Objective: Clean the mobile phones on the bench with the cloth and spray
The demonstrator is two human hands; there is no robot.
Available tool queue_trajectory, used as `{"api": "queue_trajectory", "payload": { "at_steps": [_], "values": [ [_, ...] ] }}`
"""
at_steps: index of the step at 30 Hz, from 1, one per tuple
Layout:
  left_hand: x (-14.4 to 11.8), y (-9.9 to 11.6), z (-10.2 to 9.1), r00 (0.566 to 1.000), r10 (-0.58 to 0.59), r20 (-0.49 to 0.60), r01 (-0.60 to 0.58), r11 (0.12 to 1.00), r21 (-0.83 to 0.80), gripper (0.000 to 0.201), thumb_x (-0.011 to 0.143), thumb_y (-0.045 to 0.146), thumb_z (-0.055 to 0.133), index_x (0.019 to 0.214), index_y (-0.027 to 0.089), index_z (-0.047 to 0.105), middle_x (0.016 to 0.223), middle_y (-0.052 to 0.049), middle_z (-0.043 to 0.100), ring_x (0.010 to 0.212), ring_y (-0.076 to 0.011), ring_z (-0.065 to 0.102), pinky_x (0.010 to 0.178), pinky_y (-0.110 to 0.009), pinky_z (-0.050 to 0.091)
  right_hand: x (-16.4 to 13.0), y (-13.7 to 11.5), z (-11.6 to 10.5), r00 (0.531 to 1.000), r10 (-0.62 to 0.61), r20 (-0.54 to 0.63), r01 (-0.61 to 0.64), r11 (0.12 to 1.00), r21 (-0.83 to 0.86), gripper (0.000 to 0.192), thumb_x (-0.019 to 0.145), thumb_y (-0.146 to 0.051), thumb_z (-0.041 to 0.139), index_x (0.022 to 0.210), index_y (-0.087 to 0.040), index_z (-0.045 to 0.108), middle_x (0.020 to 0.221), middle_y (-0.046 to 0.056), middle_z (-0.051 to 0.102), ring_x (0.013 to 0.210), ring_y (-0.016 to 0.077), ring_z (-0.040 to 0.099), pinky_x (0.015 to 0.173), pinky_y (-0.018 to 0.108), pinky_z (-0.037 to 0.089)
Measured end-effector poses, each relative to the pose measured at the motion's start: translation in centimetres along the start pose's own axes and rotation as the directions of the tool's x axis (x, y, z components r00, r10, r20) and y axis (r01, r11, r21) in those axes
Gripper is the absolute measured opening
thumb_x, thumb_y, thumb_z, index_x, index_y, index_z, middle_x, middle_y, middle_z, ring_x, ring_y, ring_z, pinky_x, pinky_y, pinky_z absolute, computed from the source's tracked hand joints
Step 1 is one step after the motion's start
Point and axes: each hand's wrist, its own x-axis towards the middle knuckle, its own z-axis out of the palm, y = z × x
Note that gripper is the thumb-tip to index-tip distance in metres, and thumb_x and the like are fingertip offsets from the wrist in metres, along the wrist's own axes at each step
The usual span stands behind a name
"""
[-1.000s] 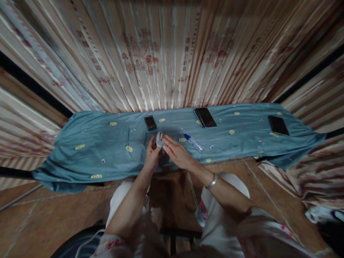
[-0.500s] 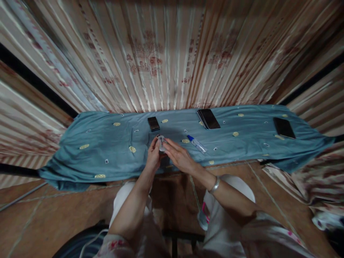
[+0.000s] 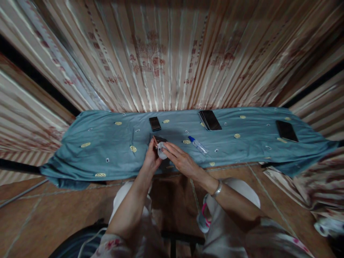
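My left hand (image 3: pixel 152 156) is closed around a thin, dark, flat thing with a copper-coloured edge (image 3: pixel 159 139), which looks like a phone held tilted. In my right hand (image 3: pixel 180 159) is a small whitish, rounded thing (image 3: pixel 162 151), pinched by the fingertips close against the dark one; whether it is a cloth or a pad I cannot tell. Both hands are together above the front of the cloth-covered table (image 3: pixel 120 166). Just right of them lies a clear spray bottle with a blue top (image 3: pixel 198 145). Beyond the hands a small black phone (image 3: pixel 155 124) lies flat.
A stack of dark tablets (image 3: pixel 211 120) lies right of centre, and another dark flat device (image 3: pixel 286 130) near the right end. Patterned curtains (image 3: pixel 172 53) hang behind and at both sides. Black poles (image 3: pixel 40 77) slant along the sides. My knees are below the table's front edge.
The dark thing in my left hand has tilted so that its copper edge shows. The whitish thing in my right hand has come lower and towards me. The table items are unmoved.
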Motion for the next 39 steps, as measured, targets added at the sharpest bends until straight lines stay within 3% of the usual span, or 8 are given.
{"api": "queue_trajectory", "payload": {
  "at_steps": [8,13,16,20,23,27,31,39],
  "values": [
    [0.0,0.4,-0.1,1.000,-0.026,0.012,0.026,1.000,-0.011,0.037,0.097,0.031,0.036,0.083,0.012,0.064,0.064,-0.004,0.067,0.055,-0.0129,0.062,0.058,-0.023,0.052,-1.1,0.9,-0.8,0.999,-0.048,-0.007,0.046,0.989,-0.142,0.047,0.093,-0.004,0.038,0.138,-0.012,0.047,0.141,0.017,0.051,0.140,0.0233,0.036,0.111,0.040,0.043],
    [-0.2,0.5,0.1,0.998,-0.031,0.051,0.029,0.999,0.040,0.042,0.098,0.039,0.031,0.092,0.013,0.064,0.072,-0.007,0.070,0.065,-0.0183,0.066,0.068,-0.036,0.056,-1.8,1.7,-1.2,0.999,0.048,0.012,-0.047,0.993,-0.106,0.051,0.089,0.001,0.035,0.135,-0.012,0.052,0.139,0.016,0.054,0.135,0.0233,0.045,0.108,0.042,0.046],
    [-0.4,0.5,0.1,0.997,-0.028,0.076,0.023,0.998,0.062,0.041,0.097,0.041,0.031,0.097,0.014,0.062,0.083,-0.010,0.072,0.077,-0.0235,0.069,0.070,-0.043,0.056,-2.2,2.7,-1.3,0.985,0.172,-0.031,-0.173,0.985,-0.022,0.047,0.089,-0.002,0.037,0.129,-0.012,0.058,0.134,0.017,0.058,0.129,0.0246,0.051,0.107,0.044,0.046],
    [-0.5,0.2,0.1,0.992,-0.057,0.113,0.047,0.995,0.088,0.039,0.096,0.040,0.033,0.095,0.014,0.062,0.086,-0.011,0.072,0.079,-0.0252,0.069,0.069,-0.044,0.056,-2.1,3.8,-1.5,0.885,0.442,-0.147,-0.404,0.886,0.229,0.041,0.090,-0.012,0.041,0.124,-0.018,0.063,0.129,0.012,0.063,0.121,0.0222,0.058,0.106,0.043,0.046],
    [-0.5,-0.5,0.1,0.988,-0.093,0.123,0.080,0.991,0.108,0.038,0.096,0.037,0.034,0.095,0.013,0.063,0.086,-0.011,0.072,0.080,-0.0244,0.068,0.074,-0.047,0.055,-1.5,3.6,-1.5,0.817,0.564,-0.121,-0.485,0.785,0.385,0.035,0.090,-0.027,0.053,0.121,-0.020,0.065,0.125,0.011,0.065,0.119,0.0232,0.060,0.104,0.042,0.047],
    [-0.5,-1.4,0.2,0.984,-0.145,0.100,0.134,0.985,0.111,0.036,0.093,0.033,0.036,0.085,0.012,0.065,0.075,-0.009,0.071,0.072,-0.0227,0.068,0.076,-0.047,0.055,-0.8,2.8,-1.5,0.806,0.592,-0.001,-0.546,0.745,0.384,0.062,0.076,-0.043,0.072,0.130,-0.015,0.058,0.136,0.017,0.056,0.127,0.0292,0.053,0.108,0.046,0.041],
    [-0.7,-1.7,0.6,0.984,-0.155,0.090,0.146,0.985,0.091,0.032,0.088,0.030,0.041,0.081,0.011,0.066,0.071,-0.009,0.070,0.074,-0.0241,0.069,0.076,-0.045,0.056,-0.9,2.6,-1.3,0.807,0.587,0.066,-0.573,0.752,0.326,0.081,0.069,-0.048,0.078,0.137,-0.016,0.050,0.143,0.018,0.048,0.134,0.0313,0.044,0.112,0.049,0.035],
    [-1.1,-2.4,1.7,0.991,-0.121,0.050,0.118,0.990,0.075,0.038,0.093,0.032,0.035,0.079,0.013,0.065,0.069,-0.007,0.070,0.069,-0.0217,0.069,0.077,-0.043,0.058,-1.5,2.3,-1.4,0.839,0.542,0.046,-0.538,0.814,0.218,0.079,0.077,-0.050,0.070,0.142,-0.017,0.043,0.148,0.018,0.042,0.139,0.0303,0.037,0.115,0.051,0.029]
  ]
}}
